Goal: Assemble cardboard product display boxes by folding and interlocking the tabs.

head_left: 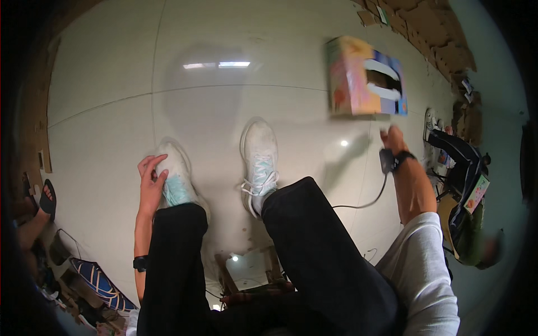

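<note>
My left hand (151, 180) hangs beside my left shoe (175, 173), fingers spread and holding nothing visible. It overlaps the white shoe's edge; whether it touches is unclear. Off to the right is my right hand (395, 140), smeared by motion, so I cannot make out how its fingers lie. Just beyond it, a colourful cardboard box (358, 78) with white strips around a dark opening on one face is slightly blurred, and a small gap shows between hand and box. My right shoe (260, 151), white with pale green under its laces, rests on the floor.
Pale glossy tiles (213, 112) make up the floor. A thin cable (364, 206) runs from a device on my right wrist. Flattened cardboard (443, 33) lies at the far right. Another person (462, 185) sits at the right; a sandaled foot (48, 199) shows at the left.
</note>
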A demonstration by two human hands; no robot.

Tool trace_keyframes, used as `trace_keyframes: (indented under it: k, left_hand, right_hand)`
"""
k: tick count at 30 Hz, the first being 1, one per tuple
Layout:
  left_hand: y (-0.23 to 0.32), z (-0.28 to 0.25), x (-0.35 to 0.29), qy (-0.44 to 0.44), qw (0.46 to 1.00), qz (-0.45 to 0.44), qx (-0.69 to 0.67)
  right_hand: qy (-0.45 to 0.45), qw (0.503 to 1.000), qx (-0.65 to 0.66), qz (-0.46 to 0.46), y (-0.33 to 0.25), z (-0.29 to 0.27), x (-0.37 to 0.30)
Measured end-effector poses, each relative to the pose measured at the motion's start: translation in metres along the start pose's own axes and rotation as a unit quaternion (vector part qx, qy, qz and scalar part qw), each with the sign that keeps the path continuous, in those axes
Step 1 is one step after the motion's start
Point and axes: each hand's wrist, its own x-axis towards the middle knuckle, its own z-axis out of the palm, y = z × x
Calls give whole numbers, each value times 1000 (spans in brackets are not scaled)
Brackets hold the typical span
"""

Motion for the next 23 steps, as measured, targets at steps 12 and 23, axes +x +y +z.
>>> trace_keyframes:
  k: [12, 23]
  left_hand:
    - [-17, 5, 4, 25, 1000, 19, -5]
    - [-27, 7, 7, 46, 999, 14, -5]
  right_hand:
    - [-483, 832, 34, 271, -36, 102, -165]
    - [-411, 875, -21, 255, -70, 94, -165]
